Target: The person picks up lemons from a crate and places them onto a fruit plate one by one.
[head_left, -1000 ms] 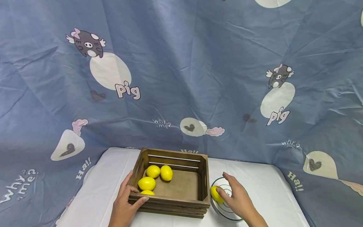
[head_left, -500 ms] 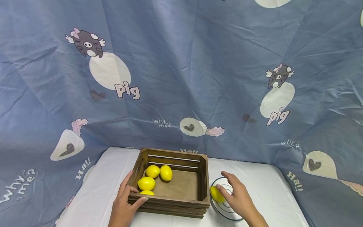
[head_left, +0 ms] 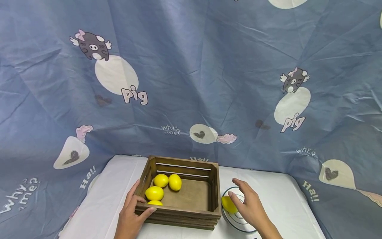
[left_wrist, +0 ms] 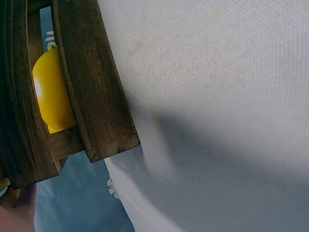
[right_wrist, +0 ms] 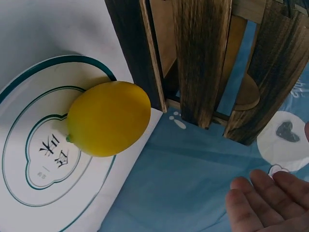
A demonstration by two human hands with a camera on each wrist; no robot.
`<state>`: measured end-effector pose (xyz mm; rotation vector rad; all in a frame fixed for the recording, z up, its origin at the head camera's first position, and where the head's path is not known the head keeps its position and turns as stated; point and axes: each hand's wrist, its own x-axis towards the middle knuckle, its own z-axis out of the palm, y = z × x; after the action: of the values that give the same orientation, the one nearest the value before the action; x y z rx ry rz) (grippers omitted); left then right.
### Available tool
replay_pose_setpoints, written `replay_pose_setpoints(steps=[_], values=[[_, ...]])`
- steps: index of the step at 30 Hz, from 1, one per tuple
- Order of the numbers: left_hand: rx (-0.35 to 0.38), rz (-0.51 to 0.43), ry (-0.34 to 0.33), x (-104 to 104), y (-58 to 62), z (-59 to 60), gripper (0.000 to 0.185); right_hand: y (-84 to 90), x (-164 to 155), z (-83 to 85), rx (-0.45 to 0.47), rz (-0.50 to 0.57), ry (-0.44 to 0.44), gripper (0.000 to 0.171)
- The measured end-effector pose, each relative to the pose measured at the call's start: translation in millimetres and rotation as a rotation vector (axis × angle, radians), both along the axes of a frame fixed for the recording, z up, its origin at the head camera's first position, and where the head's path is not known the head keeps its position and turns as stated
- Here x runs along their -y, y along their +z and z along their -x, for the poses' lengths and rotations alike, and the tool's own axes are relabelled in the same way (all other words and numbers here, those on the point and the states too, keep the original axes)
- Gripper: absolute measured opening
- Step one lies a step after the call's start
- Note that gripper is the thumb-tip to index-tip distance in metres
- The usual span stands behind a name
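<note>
A slatted wooden crate (head_left: 179, 214) stands on the white-covered table, with several yellow lemons (head_left: 154, 193) in its left part. My left hand (head_left: 131, 210) grips the crate's front left corner, thumb over the front rim and fingers along the left side. To the right of the crate, a single lemon (right_wrist: 110, 119) lies on a white plate with green rings (right_wrist: 29, 193). Over that plate is my right hand (head_left: 250, 205), its fingers extended and thumb apart, holding nothing. In the right wrist view, its fingers (right_wrist: 263, 203) appear apart from the lemon.
The white table covering (head_left: 286, 199) runs back to a blue cloth backdrop (head_left: 167, 83) printed with pigs and hearts. The plate's left edge sits close beside the crate's right end. Through the crate's slats, a lemon (left_wrist: 50, 92) shows in the left wrist view.
My right hand has shifted slightly upward in the head view, its thumb coming off the front of the plate's lemon. The left hand, crate and lemons look the same.
</note>
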<state>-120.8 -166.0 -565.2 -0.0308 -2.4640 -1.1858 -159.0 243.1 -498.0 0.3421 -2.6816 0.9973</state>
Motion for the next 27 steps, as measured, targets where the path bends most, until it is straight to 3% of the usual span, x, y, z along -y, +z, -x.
replay_pose_setpoints(steps=[13, 27], values=[[-0.020, 0.013, 0.001, 1, -2.0, 1.0, 0.042, 7.3, 7, 1.2, -0.067, 0.014, 0.041, 0.049], [-0.017, -0.005, -0.009, 2, -2.6, 0.0, 0.042, 17.9, 24, 6.8, -0.090, -0.046, 0.099, 0.053]])
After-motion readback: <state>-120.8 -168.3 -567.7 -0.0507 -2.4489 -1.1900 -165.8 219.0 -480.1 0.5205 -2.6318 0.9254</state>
